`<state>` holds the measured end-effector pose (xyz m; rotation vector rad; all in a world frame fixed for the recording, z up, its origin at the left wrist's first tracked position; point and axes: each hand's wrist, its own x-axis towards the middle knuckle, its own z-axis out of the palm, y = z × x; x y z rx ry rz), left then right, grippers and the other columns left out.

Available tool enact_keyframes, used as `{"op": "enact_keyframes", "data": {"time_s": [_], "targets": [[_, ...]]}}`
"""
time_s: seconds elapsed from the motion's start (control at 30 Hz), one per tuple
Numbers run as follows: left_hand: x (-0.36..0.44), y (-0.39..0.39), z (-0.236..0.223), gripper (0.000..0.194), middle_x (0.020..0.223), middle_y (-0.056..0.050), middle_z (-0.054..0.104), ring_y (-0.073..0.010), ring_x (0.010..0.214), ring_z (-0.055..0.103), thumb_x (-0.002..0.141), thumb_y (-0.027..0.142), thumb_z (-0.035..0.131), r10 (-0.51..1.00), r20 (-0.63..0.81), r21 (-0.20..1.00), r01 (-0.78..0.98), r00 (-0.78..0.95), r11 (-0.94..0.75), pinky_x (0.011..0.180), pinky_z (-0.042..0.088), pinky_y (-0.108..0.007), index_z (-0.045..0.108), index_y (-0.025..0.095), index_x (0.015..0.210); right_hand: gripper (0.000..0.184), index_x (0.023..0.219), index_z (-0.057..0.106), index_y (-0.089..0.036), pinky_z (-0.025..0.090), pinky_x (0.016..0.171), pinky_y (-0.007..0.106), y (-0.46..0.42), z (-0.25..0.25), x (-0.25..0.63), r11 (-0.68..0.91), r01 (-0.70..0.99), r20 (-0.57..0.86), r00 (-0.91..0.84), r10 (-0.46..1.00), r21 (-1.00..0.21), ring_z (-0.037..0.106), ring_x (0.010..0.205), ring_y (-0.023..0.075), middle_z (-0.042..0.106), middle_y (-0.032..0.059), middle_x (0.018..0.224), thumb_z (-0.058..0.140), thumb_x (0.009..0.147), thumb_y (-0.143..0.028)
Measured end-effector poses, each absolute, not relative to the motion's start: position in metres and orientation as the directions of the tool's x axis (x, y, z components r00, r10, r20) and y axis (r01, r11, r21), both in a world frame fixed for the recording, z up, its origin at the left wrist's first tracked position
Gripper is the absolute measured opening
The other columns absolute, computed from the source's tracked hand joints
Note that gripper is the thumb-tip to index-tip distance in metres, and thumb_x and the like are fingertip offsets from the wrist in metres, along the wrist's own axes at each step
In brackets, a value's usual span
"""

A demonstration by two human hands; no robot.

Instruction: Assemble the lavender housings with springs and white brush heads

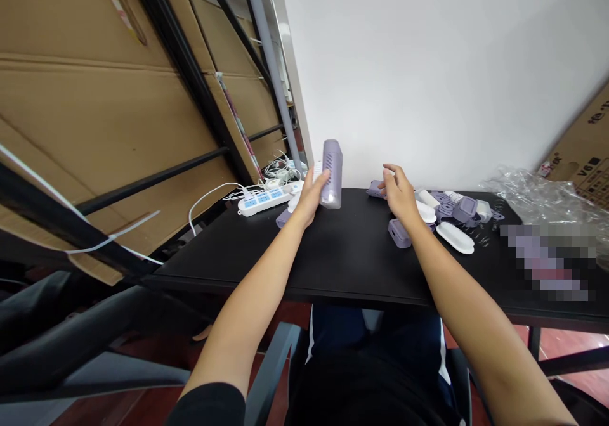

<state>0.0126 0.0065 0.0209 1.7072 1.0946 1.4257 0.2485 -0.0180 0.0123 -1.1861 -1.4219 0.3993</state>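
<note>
In the head view, a lilac plastic housing (332, 174) is held in the left hand (311, 196) above the far part of the worktop (333, 255). The fingers (320, 182) are closed around its near side, and its lower end sits just above the black surface. Its long axis stands almost upright, and a slotted grille is shown on the face turned toward the camera.

The right hand (399, 193) is held well apart from it, to the right, with the fingers (391, 174) half curled. A small lilac piece (375, 189) lies just beside them at the far edge, but whether anything is gripped cannot be told. A lilac block (398, 233) lies just below the heel of that hand.

Farther right, a cluster of lilac moulded parts (464, 209) is heaped on the worktop, with a white cylinder (428, 198) and two white oval pieces (454, 238) beside it. Crumpled clear plastic film (542, 198) lies beyond them, and a cardboard box (580, 147) is seen at the right edge.

To the left, a white power strip (264, 201) with blue sockets lies near the far edge, with a white cable (204, 201) looping down from it. Another lilac piece (284, 219) is partly hidden behind the left hand.
</note>
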Motion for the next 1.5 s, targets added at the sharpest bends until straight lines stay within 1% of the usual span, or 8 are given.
{"op": "enact_keyframes", "data": {"time_s": [0.17, 0.4, 0.67, 0.83, 1.0, 1.17, 1.33, 1.5], "targets": [[0.010, 0.007, 0.009, 0.088, 0.134, -0.018, 0.071, -0.0433, 0.127, 0.064, 0.087, 0.063, 0.066, 0.876, 0.463, 0.425, 0.835, 0.133, -0.351, 0.108, 0.044, -0.056, 0.036, 0.027, 0.162, 0.045, 0.121, 0.065, -0.026, 0.052, 0.082, 0.036, -0.015, 0.021, 0.266, 0.329, 0.445, 0.504, 0.364, 0.783, -0.833, 0.069, 0.083, 0.0216, 0.069, 0.0003, 0.083, 0.039, 0.099, -0.054], [0.008, 0.006, 0.001, 0.082, 0.128, -0.027, 0.071, -0.0476, 0.118, 0.067, 0.090, 0.059, 0.058, 0.959, 0.259, 0.110, 0.984, 0.110, -0.142, 0.101, 0.044, -0.061, 0.041, 0.019, 0.160, 0.032, 0.103, 0.071, -0.023, 0.046, 0.080, 0.035, -0.015, 0.027, 0.285, 0.220, 0.478, 0.463, 0.481, 0.744, -0.850, 0.067, 0.086, 0.0230, 0.073, 0.0033, 0.086, 0.048, 0.090, -0.042], [0.010, 0.006, -0.002, 0.052, 0.131, -0.025, 0.067, -0.0467, 0.122, 0.059, 0.093, 0.050, 0.058, 0.873, 0.477, 0.092, 0.982, 0.105, -0.168, 0.094, 0.049, -0.060, 0.066, 0.021, 0.135, 0.032, 0.103, 0.072, -0.020, 0.049, 0.089, 0.040, -0.007, 0.026, 0.300, 0.219, 0.525, 0.493, 0.465, 0.735, -0.822, 0.065, 0.094, 0.0250, 0.075, 0.0085, 0.102, 0.049, 0.085, -0.032], [0.011, 0.004, 0.008, 0.048, 0.124, -0.020, 0.070, -0.0416, 0.119, 0.062, 0.099, 0.042, 0.048, 0.823, 0.562, 0.218, 0.945, 0.083, -0.244, 0.097, 0.049, -0.054, 0.067, 0.019, 0.137, 0.034, 0.109, 0.072, -0.019, 0.050, 0.088, 0.042, -0.009, 0.028, 0.299, 0.174, 0.556, 0.462, 0.434, 0.773, -0.813, 0.067, 0.091, 0.0265, 0.075, 0.0097, 0.101, 0.048, 0.088, -0.029], [0.008, 0.007, 0.010, 0.045, 0.110, -0.007, 0.077, -0.0294, 0.106, 0.067, 0.099, 0.048, 0.052, 0.809, 0.393, 0.296, 0.773, 0.436, -0.561, 0.099, 0.048, -0.042, 0.069, 0.026, 0.135, 0.036, 0.121, 0.072, -0.021, 0.045, 0.100, 0.060, -0.023, 0.021, 0.280, 0.085, 0.858, 0.428, 0.164, 0.889, -0.507, 0.066, 0.109, 0.0382, 0.074, 0.0175, 0.115, 0.055, 0.090, -0.027], [0.008, 0.005, 0.009, 0.045, 0.107, -0.005, 0.077, -0.0267, 0.101, 0.068, 0.101, 0.048, 0.049, 0.788, 0.318, 0.231, 0.763, 0.527, -0.604, 0.101, 0.044, -0.044, 0.067, 0.028, 0.137, 0.036, 0.121, 0.072, -0.022, 0.037, 0.102, 0.077, -0.032, 0.013, 0.269, -0.069, 0.937, 0.208, 0.147, 0.967, -0.341, 0.054, 0.130, 0.0492, 0.067, 0.0234, 0.132, 0.068, 0.086, -0.030], [0.009, 0.004, 0.009, 0.044, 0.105, -0.006, 0.077, -0.0276, 0.102, 0.068, 0.101, 0.046, 0.049, 0.788, 0.299, 0.211, 0.768, 0.538, -0.605, 0.103, 0.042, -0.044, 0.068, 0.027, 0.136, 0.037, 0.121, 0.074, -0.022, 0.035, 0.106, 0.073, -0.030, 0.008, 0.266, -0.010, 0.952, 0.238, 0.086, 0.968, -0.307, 0.054, 0.129, 0.0464, 0.069, 0.0214, 0.128, 0.072, 0.085, -0.027], [0.009, 0.004, 0.010, 0.044, 0.106, -0.004, 0.078, -0.0263, 0.103, 0.068, 0.101, 0.047, 0.048, 0.789, 0.273, 0.203, 0.768, 0.551, -0.607, 0.102, 0.041, -0.043, 0.066, 0.028, 0.136, 0.044, 0.137, 0.066, -0.020, 0.039, 0.109, 0.059, -0.033, 0.012, 0.262, 0.039, 0.995, 0.149, -0.025, 0.988, -0.096, 0.054, 0.133, 0.0401, 0.064, 0.0189, 0.142, 0.056, 0.095, -0.031]]}}
